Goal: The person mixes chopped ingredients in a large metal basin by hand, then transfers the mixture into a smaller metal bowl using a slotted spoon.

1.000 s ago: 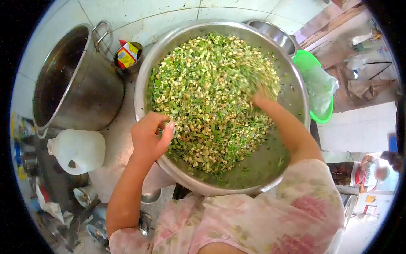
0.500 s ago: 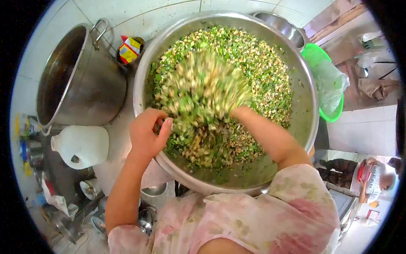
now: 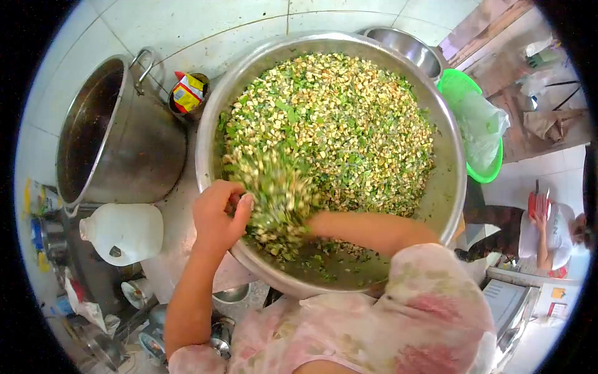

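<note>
Presently on view: one large metal bowl (image 3: 204,140), standing on the surface (image 3: 179,209), broad-rimmed. Contents: a chopped mix (image 3: 342,118), pale cubes and green leaf, heaped toward the far side, thin at the near side.

Left hand (image 3: 219,215): at the bowl's left near rim, fingers curled, a small gap between thumb and forefinger; whether the grip clasps the rim, cannot tell.

Right hand (image 3: 316,224): sunk in the mix at the near left, fingers hidden; how wide the grip stands and how much it holds, cannot tell. Mix beside it blurred, seemingly mid-toss.

Handling note: the toss would likely go best with the right hand scooping low along the bowl's floor, turning bottom over top and staying inside the rim, while the left steadies the bowl; loose bits could spill over the near left edge.

Also listed: left, a tall pot (image 3: 146,149) and a white jug (image 3: 131,234); far right, a smaller bowl (image 3: 408,50) and a green basket (image 3: 451,81).
</note>
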Motion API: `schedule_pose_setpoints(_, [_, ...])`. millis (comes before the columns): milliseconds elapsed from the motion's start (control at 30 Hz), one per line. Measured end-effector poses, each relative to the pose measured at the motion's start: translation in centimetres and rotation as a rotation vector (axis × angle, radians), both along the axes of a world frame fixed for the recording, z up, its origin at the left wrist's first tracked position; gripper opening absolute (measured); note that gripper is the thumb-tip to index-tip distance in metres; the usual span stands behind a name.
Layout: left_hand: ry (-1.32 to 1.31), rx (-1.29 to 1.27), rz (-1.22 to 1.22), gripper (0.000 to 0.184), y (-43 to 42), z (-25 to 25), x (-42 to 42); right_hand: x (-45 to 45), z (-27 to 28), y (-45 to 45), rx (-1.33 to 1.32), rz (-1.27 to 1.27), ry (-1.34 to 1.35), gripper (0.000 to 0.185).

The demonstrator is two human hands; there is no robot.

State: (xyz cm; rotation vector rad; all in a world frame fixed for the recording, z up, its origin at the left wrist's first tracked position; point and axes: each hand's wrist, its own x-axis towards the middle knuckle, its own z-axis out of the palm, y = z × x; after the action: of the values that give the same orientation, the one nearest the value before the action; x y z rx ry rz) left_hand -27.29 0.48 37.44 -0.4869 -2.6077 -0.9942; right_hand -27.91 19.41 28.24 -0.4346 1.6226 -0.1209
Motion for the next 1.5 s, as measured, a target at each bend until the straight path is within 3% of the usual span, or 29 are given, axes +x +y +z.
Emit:
schedule_pose_setpoints(67, [-0.002,-0.030,-0.016,0.011,-0.2,0.0,0.2,-3.9,-2.9,-2.2,-0.211,-0.013,0.405,0.053])
schedule_pose_setpoints(233, [-0.042,0.029,-0.049,0.012,-0.4,0.9,0.3,-9.9,-3.2,5.4,-0.097,-0.176,0.675,0.051])
schedule_pose_setpoints(400, [-0.014,0.119,-0.072,0.015,-0.6,0.6,0.1,-1.1,1.2,13.4,-0.016,-0.070,0.868,0.050])
schedule_pose_setpoints(467, [0.003,0.087,-0.086,0.016,-0.7,0.2,0.0,4.1,1.6,10.7,-0.158,-0.033,0.762,0.049])
schedule_pose_setpoints(533, [-0.019,0.058,-0.081,0.015,-0.8,0.1,0.0,7.3,0.5,8.1,-0.579,-0.146,0.473,0.050])
schedule_pose_setpoints(567, [-0.023,0.043,-0.074,0.015,-0.8,0.1,-0.2,7.9,-1.1,5.3,-0.559,0.113,0.650,0.053])
schedule_pose_setpoints(633, [0.003,0.007,-0.057,0.014,-0.7,0.4,-0.3,3.3,-0.8,-1.2,-0.615,-0.116,0.657,0.059])
schedule_pose_setpoints(733, [0.014,-0.036,-0.047,0.013,-0.5,-0.2,-0.2,-5.2,-2.9,-5.2,-0.403,-0.155,0.621,0.059])
schedule_pose_setpoints(933, [-0.013,-0.053,-0.042,0.011,-0.7,-0.3,0.1,-10.7,-3.9,2.6,-0.250,-0.506,0.682,0.059])
schedule_pose_setpoints(1200, [-0.061,0.043,-0.090,0.012,-0.8,0.2,0.1,-6.6,0.6,9.9,-0.499,-1.209,0.460,0.059])
schedule_pose_setpoints(1300, [-0.082,0.020,-0.125,0.018,0.0,0.9,0.3,-3.3,0.9,11.0,-0.605,-1.401,0.318,0.059])
schedule_pose_setpoints(1333, [-0.173,-0.078,-0.153,0.033,-0.1,0.6,-0.1,-2.1,0.7,11.1,-0.633,-1.453,0.276,0.059])
schedule_pose_setpoints(1433, [-0.272,-0.074,-0.305,0.053,5.7,6.5,-0.5,0.4,-0.1,11.1,-0.696,-1.558,0.163,0.059])
schedule_pose_setpoints(1500, [-0.133,-0.026,-0.469,0.066,10.6,10.7,-1.1,1.5,-0.7,11.0,-0.723,-1.604,0.104,0.059])
